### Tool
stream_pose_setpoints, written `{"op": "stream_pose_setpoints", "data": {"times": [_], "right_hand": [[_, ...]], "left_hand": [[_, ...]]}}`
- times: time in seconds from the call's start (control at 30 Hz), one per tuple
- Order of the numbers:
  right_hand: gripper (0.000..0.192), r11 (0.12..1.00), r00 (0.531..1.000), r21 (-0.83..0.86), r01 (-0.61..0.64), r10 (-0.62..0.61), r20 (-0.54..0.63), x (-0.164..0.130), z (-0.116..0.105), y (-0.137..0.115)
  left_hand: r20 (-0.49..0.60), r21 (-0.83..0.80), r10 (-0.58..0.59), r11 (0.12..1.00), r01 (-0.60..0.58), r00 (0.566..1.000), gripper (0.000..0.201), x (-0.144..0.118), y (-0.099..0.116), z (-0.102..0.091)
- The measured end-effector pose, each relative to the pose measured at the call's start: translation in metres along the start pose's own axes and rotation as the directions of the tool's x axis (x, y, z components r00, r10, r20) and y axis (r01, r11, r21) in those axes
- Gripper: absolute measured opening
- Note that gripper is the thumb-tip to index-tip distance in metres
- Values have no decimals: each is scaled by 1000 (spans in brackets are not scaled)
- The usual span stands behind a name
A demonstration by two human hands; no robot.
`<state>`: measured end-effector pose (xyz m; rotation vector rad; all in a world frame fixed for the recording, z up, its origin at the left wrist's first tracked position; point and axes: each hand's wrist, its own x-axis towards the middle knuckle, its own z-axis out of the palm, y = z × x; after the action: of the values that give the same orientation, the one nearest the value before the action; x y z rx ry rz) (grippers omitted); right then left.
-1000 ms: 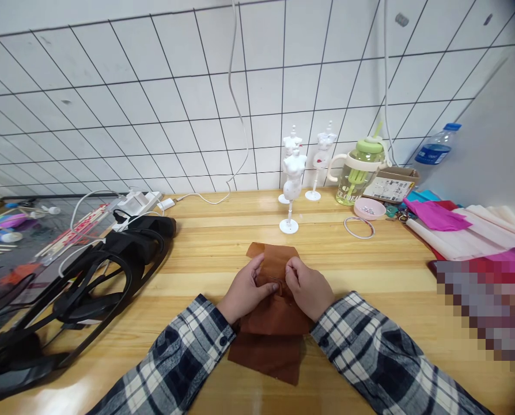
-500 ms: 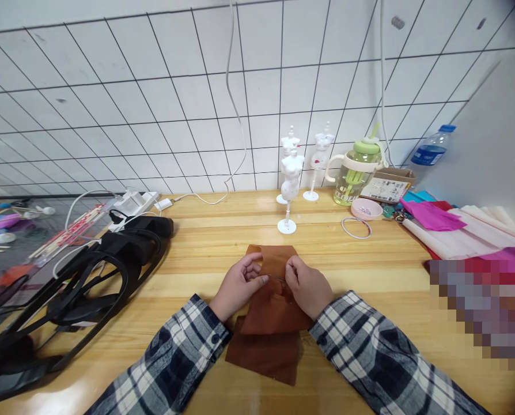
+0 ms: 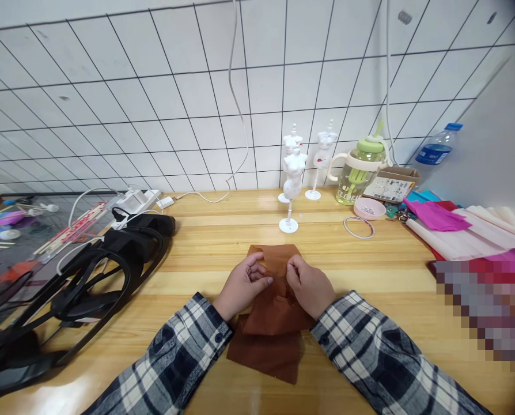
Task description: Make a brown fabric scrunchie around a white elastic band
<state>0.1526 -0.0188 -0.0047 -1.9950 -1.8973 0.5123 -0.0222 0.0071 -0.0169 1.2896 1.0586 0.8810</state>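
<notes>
A piece of brown cloth [image 3: 279,316] lies in folds on the wooden table in front of me, with a darker brown part [image 3: 264,354] showing below it. My left hand [image 3: 243,286] pinches the cloth's left side, thumb pointing inward and the other fingers curled. Opposite it, my right hand [image 3: 313,287] is closed in a fist-like pinch on the cloth's right side. A thin line runs across the cloth between the two hands; whether it is a needle, a thread or a fold edge I cannot make out.
White miniature dress forms [image 3: 292,178] stand behind the cloth. To their right are a green-lidded jug [image 3: 356,173], a pink bowl [image 3: 370,208], a ring [image 3: 359,227] and coloured fabrics [image 3: 439,216]. A black strapped frame [image 3: 119,259] and a power strip [image 3: 139,202] lie left.
The whole view has shifted slightly. Both hands keep their hold on the brown cloth, and their grip looks almost the same.
</notes>
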Motion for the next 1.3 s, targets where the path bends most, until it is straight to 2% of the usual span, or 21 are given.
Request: {"op": "stream_pose_setpoints", "data": {"times": [0.23, 0.53, 0.73, 1.0, 1.3], "right_hand": [[18, 1000, 1000, 4, -14, 14, 5, -1, -3, 0], [19, 1000, 1000, 14, 21, -21, 6, 0, 1, 3], [19, 998, 998, 9, 55, -55, 5, -1, 1, 3], [19, 998, 998, 5, 60, -60, 4, -1, 1, 2], [18, 994, 997, -80, 77, -77, -5, -3, -1, 0]], "left_hand": [[13, -25, 7, 1000, -6, 1000, 58, 0, 0, 1], [50, -51, 4, 999, -1, 999, 60, 0, 1, 2], [38, -53, 24, 998, -22, 999, 64, 1, -1, 0], [110, -32, 41, 999, -38, 993, 60, -1, 0, 4], [113, -42, 33, 999, -28, 993, 63, 0, -1, 2]]}}
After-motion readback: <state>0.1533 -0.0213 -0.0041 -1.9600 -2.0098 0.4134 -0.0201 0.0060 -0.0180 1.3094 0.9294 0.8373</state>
